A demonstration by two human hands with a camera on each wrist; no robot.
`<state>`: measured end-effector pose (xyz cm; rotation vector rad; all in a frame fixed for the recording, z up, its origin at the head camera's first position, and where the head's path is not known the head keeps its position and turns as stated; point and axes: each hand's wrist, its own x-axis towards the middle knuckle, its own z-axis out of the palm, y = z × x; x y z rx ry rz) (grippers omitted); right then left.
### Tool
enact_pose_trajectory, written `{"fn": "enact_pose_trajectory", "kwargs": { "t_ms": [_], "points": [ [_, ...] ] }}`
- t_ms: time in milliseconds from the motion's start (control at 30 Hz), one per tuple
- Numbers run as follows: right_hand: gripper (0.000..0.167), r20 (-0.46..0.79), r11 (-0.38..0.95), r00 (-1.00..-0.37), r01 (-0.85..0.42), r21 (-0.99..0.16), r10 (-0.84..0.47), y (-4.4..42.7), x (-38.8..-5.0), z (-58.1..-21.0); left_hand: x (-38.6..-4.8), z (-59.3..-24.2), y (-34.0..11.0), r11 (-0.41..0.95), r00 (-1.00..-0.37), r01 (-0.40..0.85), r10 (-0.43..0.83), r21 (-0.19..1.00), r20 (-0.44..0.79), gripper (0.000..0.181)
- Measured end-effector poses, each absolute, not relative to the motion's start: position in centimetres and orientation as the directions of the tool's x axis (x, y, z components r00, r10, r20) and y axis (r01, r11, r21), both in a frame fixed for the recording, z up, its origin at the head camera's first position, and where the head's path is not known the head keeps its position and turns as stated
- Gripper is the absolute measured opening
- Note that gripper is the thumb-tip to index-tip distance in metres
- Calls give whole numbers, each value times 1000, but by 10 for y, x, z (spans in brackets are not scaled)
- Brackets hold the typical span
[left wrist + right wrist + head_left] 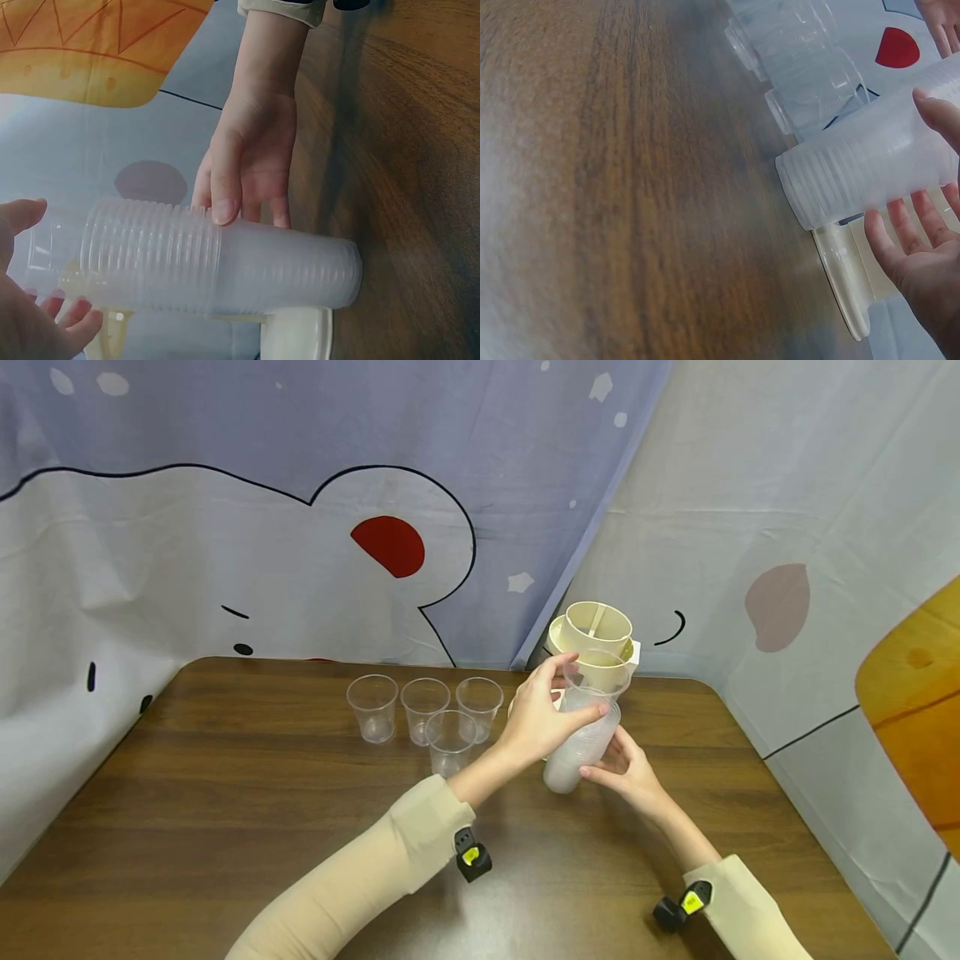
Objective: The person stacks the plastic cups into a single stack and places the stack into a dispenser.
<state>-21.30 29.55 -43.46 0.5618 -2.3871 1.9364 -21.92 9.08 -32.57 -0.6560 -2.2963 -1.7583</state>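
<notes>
A tall stack of nested clear plastic cups (581, 747) leans at a slant above the table's right part. My right hand (630, 777) grips the stack around its middle, thumb on the near side, as the left wrist view also shows (289, 262). The top cup (596, 675) stands partly out of the stack, and my left hand (542, 710) holds it between thumb and fingers. Four single cups stand upright on the table to the left: three in a back row (372, 710), (425, 712), (480, 706), one in front (450, 743).
Behind the stack stands a cream-coloured dispenser-like object (597, 625) with round openings, at the table's back right. The brown wooden table (225, 793) reaches back to a printed cloth (262, 552), which also hangs along the right side.
</notes>
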Motion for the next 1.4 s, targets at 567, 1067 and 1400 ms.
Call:
{"fn": "enact_pose_trajectory", "kwargs": {
  "t_ms": [567, 1067, 1400],
  "points": [
    [77, 251, 133, -928, -295, -946, -277, 296, -212, -436, -219, -332, 93, 273, -890, 442, 251, 854, 381, 71],
    [79, 262, 132, -925, -306, -943, -274, 295, -212, -436, -220, -337, 93, 314, -894, 430, 277, 846, 352, 72],
    [78, 265, 132, -924, -309, -942, -275, 295, -212, -436, -220, -341, 94, 303, -890, 436, 287, 847, 356, 70]
  ]
}}
